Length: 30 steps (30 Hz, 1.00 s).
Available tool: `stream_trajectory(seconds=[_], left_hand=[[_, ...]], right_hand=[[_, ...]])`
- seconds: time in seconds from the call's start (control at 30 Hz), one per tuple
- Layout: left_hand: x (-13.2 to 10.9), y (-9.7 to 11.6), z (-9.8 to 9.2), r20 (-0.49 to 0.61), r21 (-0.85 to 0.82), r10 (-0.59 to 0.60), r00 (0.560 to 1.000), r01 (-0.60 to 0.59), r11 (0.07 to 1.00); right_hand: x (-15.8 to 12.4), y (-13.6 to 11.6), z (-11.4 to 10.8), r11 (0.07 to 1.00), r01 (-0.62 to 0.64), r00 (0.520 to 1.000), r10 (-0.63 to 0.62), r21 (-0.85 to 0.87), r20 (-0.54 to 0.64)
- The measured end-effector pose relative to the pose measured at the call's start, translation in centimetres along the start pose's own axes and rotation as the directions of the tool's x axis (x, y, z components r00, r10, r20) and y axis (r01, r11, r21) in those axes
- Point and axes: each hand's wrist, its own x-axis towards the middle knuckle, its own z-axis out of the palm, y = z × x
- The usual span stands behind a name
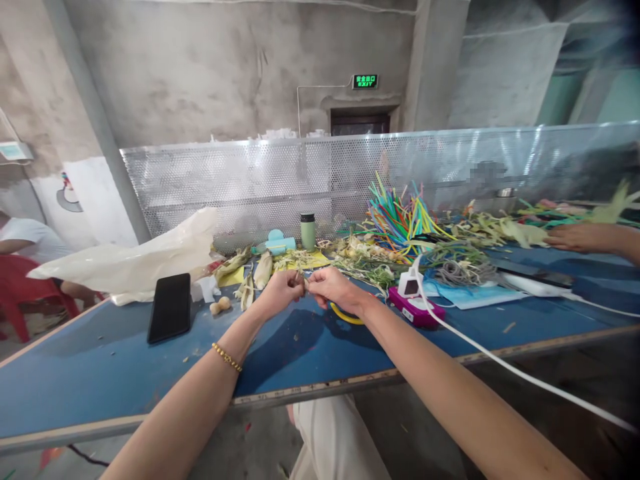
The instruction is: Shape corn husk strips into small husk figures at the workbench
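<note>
My left hand (283, 293) and my right hand (333, 290) meet over the blue table, fingertips pinched close together. Whatever lies between the fingers is too small and hidden to name. Partly covered by the right hand, a curved yellow piece (347, 316) shows on or near the tabletop. Just left of the left hand lie a pale corn husk bundle (263, 269) and dry husk leaves (245, 293). Beyond both hands, husk scraps (303, 258) spread over a yellow sheet.
On the left are a black phone (170, 308), a plastic bag (135, 260) and a knobbly tan object (220, 305). Rightward stand a purple power strip (417, 308) with a white cable and colourful pipe cleaners (403, 220). A green bottle (307, 231) stands behind. A co-worker's hand (575, 238) reaches over husks.
</note>
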Motion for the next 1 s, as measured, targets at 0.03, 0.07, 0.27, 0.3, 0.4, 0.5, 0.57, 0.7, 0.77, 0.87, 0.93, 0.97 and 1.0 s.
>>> stream_trajectory(seconds=[0.03,0.07,0.27,0.3,0.4,0.5,0.57,0.7,0.77,0.87,0.93,0.97,1.0], left_hand=[[0.1,-0.2,-0.1,0.019,-0.027,0.009,1.0,-0.009,1.0],[0.2,-0.4,-0.2,0.028,-0.048,0.016,0.999,-0.015,0.999],[0.7,-1.2,-0.6,-0.01,-0.132,-0.008,1.0,0.007,0.991],[0.7,-1.1,-0.6,-0.013,-0.173,-0.028,1.0,0.025,0.985],[0.4,-0.7,-0.5,0.013,-0.398,-0.137,0.991,0.131,0.908],[0.2,-0.5,-0.3,0.062,-0.584,-0.246,0.967,0.235,0.777],[0.3,-0.6,-0.2,0.085,-0.65,-0.28,0.956,0.266,0.712],[0.5,-0.9,-0.1,0.116,-0.736,-0.321,0.94,0.299,0.608],[0.6,-1.0,-0.1,0.12,-0.767,-0.33,0.936,0.299,0.568],[0.6,-1.1,-0.1,0.121,-0.787,-0.345,0.931,0.302,0.538],[0.6,-1.1,-0.1,0.117,-0.784,-0.358,0.926,0.307,0.539],[0.6,-1.1,-0.1,0.114,-0.783,-0.359,0.926,0.306,0.542],[0.6,-1.1,-0.1,0.113,-0.783,-0.355,0.928,0.303,0.544]], right_hand=[[-0.1,-0.1,-0.1,1.0,-0.002,1.0,0.001,0.028,0.017],[-0.1,-0.3,-0.2,0.999,-0.003,0.999,0.001,0.05,0.033],[-0.2,-0.5,-0.8,0.984,-0.03,0.994,0.011,0.173,0.106],[-0.2,-0.5,-0.8,0.982,-0.039,0.993,0.018,0.183,0.116],[-0.1,-0.4,-0.7,0.986,-0.034,0.996,0.02,0.162,0.085],[0.0,-0.4,-0.4,0.998,0.002,1.0,-0.001,0.069,-0.007],[0.0,-0.4,-0.1,1.0,0.011,0.998,-0.01,0.013,-0.069],[0.0,-0.6,0.3,0.998,-0.007,0.991,0.0,-0.058,-0.131],[0.0,-0.5,0.4,0.996,-0.011,0.99,-0.001,-0.085,-0.144],[0.1,-0.2,0.4,0.991,0.022,0.985,-0.044,-0.132,-0.164],[0.2,-0.1,0.5,0.982,0.043,0.98,-0.078,-0.181,-0.186],[0.2,0.0,0.5,0.978,0.046,0.977,-0.087,-0.206,-0.196],[0.3,0.0,0.5,0.973,0.043,0.975,-0.091,-0.225,-0.205]])
